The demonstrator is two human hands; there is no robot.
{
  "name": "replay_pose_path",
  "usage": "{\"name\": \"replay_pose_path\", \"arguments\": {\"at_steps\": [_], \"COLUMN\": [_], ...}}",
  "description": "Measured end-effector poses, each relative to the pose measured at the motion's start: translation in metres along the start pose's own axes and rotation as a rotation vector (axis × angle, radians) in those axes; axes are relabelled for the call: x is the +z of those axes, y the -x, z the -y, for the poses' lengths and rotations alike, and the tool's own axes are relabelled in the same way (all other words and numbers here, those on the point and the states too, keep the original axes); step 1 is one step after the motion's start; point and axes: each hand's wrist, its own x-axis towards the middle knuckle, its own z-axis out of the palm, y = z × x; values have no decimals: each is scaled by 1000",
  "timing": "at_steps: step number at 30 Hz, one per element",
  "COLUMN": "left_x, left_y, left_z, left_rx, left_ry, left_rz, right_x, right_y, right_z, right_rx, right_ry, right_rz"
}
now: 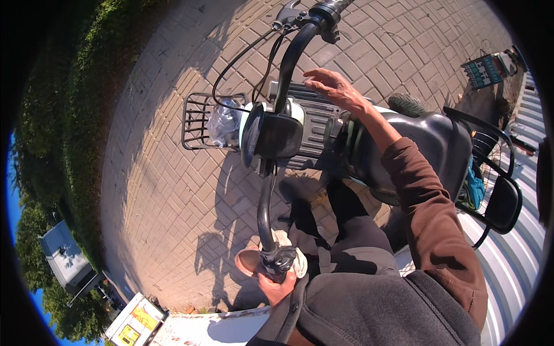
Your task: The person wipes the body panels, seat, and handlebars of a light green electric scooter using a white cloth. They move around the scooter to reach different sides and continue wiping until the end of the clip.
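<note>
Below me stands an electric scooter with a black handlebar, a dark display panel and a ribbed black footboard. My left hand is wrapped round the handlebar end nearest my body. A whitish cloth lies bunched beside that grip, and a rounded reddish-brown thing is next to it; its kind is unclear. Over the footboard my right hand reaches out with fingers extended and nothing in them. It is apart from the far handlebar end with its brake lever.
In front is a wire basket holding a clear plastic bag. A black seat and a backrest bar sit to the right, with a blue-green item. Corrugated white metal lines the right. Brick paving and hedge extend left.
</note>
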Motion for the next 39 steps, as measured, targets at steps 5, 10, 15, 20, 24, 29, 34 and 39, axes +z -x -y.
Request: {"name": "replay_pose_path", "arguments": {"at_steps": [5,10,15,20,24,29,34,39], "left_x": [-2,-9,-14,-19,-21,-19,-18,-12], "left_y": [-4,-7,-10,-10,-10,-4,-2,-9], "left_z": [-5,-10,-2,2,-5,-2,-2,-10], "left_rx": [11,-17,16,-21,-76,-127,-16,-123], "left_ry": [-60,-67,-24,-9,7,-15,-138,-46], "left_rz": [1,11,26,69,160,92,98,89], "right_x": [-73,-89,-88,-88,-89,-62,11,84], "right_y": [31,33,36,40,36,48,114,202], "right_z": [28,30,19,14,18,15,1,10], "right_rx": [-47,-181,-169,-185,-193,-27,101,134], "right_ry": [-315,-373,-390,-429,-403,-603,-647,-572], "right_rz": [-241,-288,-275,-277,-250,-249,-164,-49]}}
